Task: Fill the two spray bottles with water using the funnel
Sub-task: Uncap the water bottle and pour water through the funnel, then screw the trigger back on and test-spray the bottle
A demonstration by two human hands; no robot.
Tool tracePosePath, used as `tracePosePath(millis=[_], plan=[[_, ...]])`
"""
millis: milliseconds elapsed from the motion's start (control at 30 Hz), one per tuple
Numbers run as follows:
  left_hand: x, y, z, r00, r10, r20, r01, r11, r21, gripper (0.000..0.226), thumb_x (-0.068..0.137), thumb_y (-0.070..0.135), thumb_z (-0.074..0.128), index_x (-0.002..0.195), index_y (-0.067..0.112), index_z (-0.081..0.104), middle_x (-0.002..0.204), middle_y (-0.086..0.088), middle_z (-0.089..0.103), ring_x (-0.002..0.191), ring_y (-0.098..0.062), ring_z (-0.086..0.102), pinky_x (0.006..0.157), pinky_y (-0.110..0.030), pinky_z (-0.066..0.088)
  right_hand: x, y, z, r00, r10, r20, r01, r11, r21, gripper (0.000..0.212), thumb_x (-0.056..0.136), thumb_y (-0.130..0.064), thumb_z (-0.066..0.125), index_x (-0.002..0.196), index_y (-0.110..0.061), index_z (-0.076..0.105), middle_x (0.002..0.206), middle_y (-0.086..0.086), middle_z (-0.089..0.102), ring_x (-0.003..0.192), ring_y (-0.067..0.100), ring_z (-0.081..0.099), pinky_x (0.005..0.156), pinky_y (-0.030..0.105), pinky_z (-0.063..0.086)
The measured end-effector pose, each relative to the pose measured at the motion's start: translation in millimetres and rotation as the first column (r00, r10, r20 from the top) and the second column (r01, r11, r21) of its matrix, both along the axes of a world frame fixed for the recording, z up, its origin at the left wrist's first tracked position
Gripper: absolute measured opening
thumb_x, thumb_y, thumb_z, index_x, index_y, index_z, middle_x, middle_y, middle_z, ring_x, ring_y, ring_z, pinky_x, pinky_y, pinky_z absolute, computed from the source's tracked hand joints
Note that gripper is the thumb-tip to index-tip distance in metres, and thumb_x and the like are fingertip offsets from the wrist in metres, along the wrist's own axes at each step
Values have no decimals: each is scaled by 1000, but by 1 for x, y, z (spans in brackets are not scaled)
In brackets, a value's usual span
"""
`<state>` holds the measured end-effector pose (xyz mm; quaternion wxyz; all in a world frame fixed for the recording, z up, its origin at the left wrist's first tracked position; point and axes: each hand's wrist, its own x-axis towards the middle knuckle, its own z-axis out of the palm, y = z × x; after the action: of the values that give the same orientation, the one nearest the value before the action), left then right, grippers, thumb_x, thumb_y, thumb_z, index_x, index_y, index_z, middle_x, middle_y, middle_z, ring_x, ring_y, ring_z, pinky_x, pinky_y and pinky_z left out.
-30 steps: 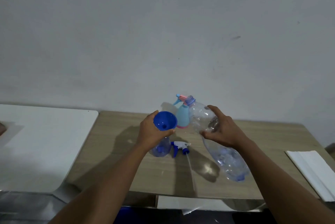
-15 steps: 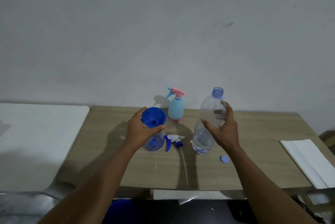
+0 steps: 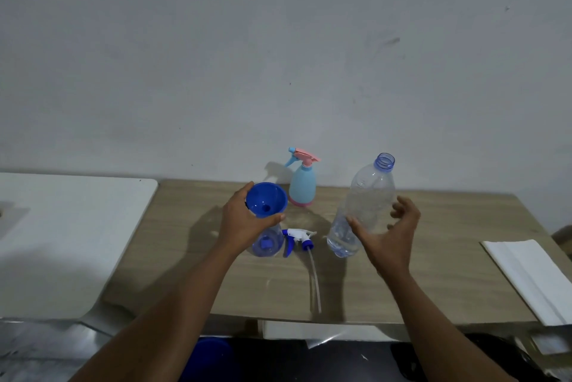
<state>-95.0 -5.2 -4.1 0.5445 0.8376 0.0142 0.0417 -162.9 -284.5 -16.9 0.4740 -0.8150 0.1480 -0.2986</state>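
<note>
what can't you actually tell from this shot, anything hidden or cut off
Head view only.
Neck of the clear spray bottle: covered by the left hand and the funnel, so whether the spout sits in it is unclear.
Water level in that bottle: too faint.
The white folded sheet: cut off by the right edge.
Whether the right hand touches the water bottle: thumb blurs into clear plastic.

Setting: plain indoor room, a home or simple work corner; which of the two cannot be told.

Evidence:
- bare painted wall (image 3: pixel 278 56), scuffed, beyond both hands
- wood-grain bench (image 3: pixel 448 273) under left hand (image 3: pixel 244 224) and right hand (image 3: pixel 390 239)
- white table top (image 3: pixel 62 242) left of the left hand
- folded white sheet (image 3: pixel 526 273) right of the right hand
- household plastics:
  - blue funnel (image 3: pixel 266 200) in the left hand
  - pink-and-blue spray bottle (image 3: pixel 301 183) just beyond the left hand
  - clear water bottle (image 3: pixel 368 199) at the right hand
</note>
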Motion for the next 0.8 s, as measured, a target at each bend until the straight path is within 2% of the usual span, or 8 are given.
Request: tracePosePath(millis=[67, 167, 233, 333, 500, 633, 733, 800], plan=[[-1, -1, 1, 1000, -9, -1, 9, 1000, -3, 105, 43, 50, 95, 135, 22, 51, 126, 7, 61, 113, -12, 59, 97, -35, 53, -15, 20, -10, 994, -17, 111, 20, 1000, -21, 65, 71, -48, 78, 117, -15, 45, 108, -1, 46, 92, 15, 50, 78, 24, 43], [-2, -1, 1, 1000, -27, 4, 27, 1000, -5, 109, 45, 41, 97, 139, 19, 48, 129, 6, 59, 115, -12, 57, 99, -33, 50, -20, 51, -20, 976, 210, 60, -206, 977, -57, 32, 82, -23, 78, 102, -22, 53, 91, -6, 52, 76, 11, 53, 65, 24, 44], [-2, 0, 0, 999, -52, 11, 51, 999, 16, 99, 50, 33, 97, 136, 20, 49, 126, 9, 57, 115, -11, 56, 97, -25, 49, -9, 66, -17, 936, 346, -58, -348, 937, -35, 33, 85, -17, 76, 109, -28, 56, 92, -8, 56, 80, 11, 57, 66, 22, 47], [-2, 1, 3, 996, -80, 32, 78, 996, 49, 85, 62, 19, 92, 134, 25, 48, 115, 17, 51, 108, -4, 51, 82, -2, 38, 19, 84, -5, 871, 458, -179, -455, 888, 60, 48, 84, -15, 76, 120, -34, 51, 103, -8, 60, 95, 6, 58, 75, 12, 47], [-5, 5, 3, 995, -99, 26, 98, 994, 57, 86, 64, 23, 90, 138, 21, 45, 124, 11, 51, 112, -5, 53, 92, -19, 45, 53, 106, 8, 780, 548, -300, -560, 827, 55, 72, 74, -22, 86, 134, -29, 47, 115, -18, 56, 101, -3, 54, 82, 12, 44], [-7, 6, 3, 996, -84, 40, 83, 996, 18, 69, 69, 23, 87, 120, 42, 45, 115, 17, 54, 103, 3, 55, 81, -5, 42, 65, 116, 10, 753, 602, -266, -613, 789, 48, 65, 73, -20, 86, 130, -25, 55, 119, -17, 63, 106, -4, 58, 88, 13, 48], [-8, 7, 4, 997, -77, 23, 77, 996, -39, 61, 78, 21, 80, 129, 31, 49, 120, 12, 54, 106, -4, 55, 81, -8, 42, 69, 119, 13, 765, 594, -249, -587, 802, 111, 64, 72, -21, 87, 128, -23, 56, 118, -14, 65, 106, -7, 59, 82, 4, 45], [-6, 8, 5, 996, -86, 19, 87, 993, -80, 55, 82, 17, 76, 126, 33, 47, 122, 9, 55, 105, -5, 57, 81, -11, 44, 68, 121, 14, 763, 601, -237, -580, 799, 158, 63, 72, -20, 87, 126, -21, 54, 118, -14, 64, 104, -13, 57, 81, 2, 43]])
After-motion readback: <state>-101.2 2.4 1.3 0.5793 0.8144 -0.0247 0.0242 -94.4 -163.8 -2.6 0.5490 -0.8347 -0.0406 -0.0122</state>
